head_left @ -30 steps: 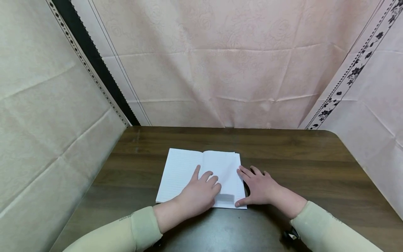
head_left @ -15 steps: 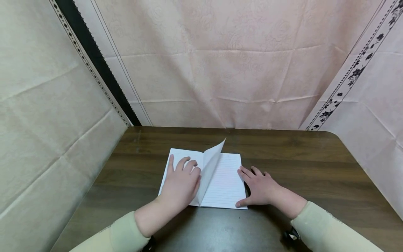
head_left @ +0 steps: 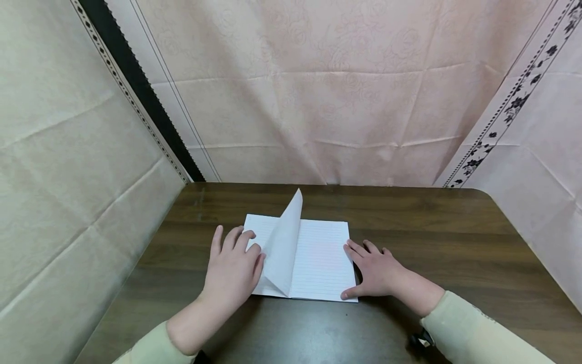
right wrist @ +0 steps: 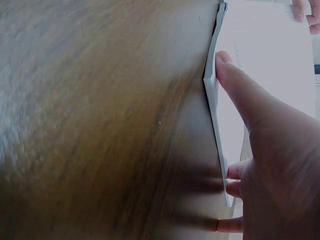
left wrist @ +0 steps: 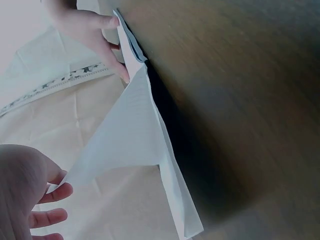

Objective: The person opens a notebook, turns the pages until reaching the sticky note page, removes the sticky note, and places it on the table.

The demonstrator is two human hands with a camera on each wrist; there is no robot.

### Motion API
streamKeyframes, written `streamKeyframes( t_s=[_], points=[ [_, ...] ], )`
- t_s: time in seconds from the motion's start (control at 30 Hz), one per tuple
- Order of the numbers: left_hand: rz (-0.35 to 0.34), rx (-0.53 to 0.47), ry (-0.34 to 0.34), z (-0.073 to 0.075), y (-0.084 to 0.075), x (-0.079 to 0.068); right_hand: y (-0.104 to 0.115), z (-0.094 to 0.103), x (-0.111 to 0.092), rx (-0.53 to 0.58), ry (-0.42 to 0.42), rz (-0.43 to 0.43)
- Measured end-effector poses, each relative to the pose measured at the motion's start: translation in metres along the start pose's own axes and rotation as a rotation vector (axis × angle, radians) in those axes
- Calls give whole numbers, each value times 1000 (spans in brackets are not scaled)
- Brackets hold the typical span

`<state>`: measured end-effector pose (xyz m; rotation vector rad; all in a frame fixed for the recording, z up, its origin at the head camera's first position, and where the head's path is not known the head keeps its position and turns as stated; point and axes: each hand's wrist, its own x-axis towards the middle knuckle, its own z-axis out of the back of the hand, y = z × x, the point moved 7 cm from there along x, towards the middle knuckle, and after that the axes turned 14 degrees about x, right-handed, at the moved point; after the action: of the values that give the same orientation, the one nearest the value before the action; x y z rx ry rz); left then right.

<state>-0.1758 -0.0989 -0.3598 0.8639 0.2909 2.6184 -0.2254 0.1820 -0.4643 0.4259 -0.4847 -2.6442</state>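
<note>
Head view: notebook [head_left: 322, 259] lies open on the wood-look tabletop [head_left: 409, 222], between the two hands. Right-hand page is lined, lying flat. One loose page [head_left: 284, 245] stands raised from the notebook's spine, leaning over its left half, top corner pointing up past the notebook's far edge. Left hand [head_left: 233, 270] is at the notebook's left side; left wrist view shows its thumb and index finger pinching the raised page's corner, other fingers apart. Right hand [head_left: 375, 273] is at the notebook's right edge, fingers spread wide, thumb on the near right corner, fingertips along the edge farther up; not gripping. Pale green sleeves [head_left: 464, 323] on both arms, nearer the person than the notebook. Beyond the notebook, pale creased cloth [head_left: 341, 111] hangs behind the tabletop; dark floral band [head_left: 509, 106] to its far right.
</note>
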Motion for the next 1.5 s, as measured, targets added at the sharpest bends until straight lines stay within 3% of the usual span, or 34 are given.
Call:
streamKeyframes(
  t_s=[0.7,1.13,1.5],
  points=[
    [65,14,53,-9,23,-20,-1,-1,1,-5,5,-18],
    [101,73,341,-42,31,-40,-3,-2,2,-4,3,-26],
    [27,129,547,-65,29,-51,-3,-3,4,-17,5,-26]
  ],
)
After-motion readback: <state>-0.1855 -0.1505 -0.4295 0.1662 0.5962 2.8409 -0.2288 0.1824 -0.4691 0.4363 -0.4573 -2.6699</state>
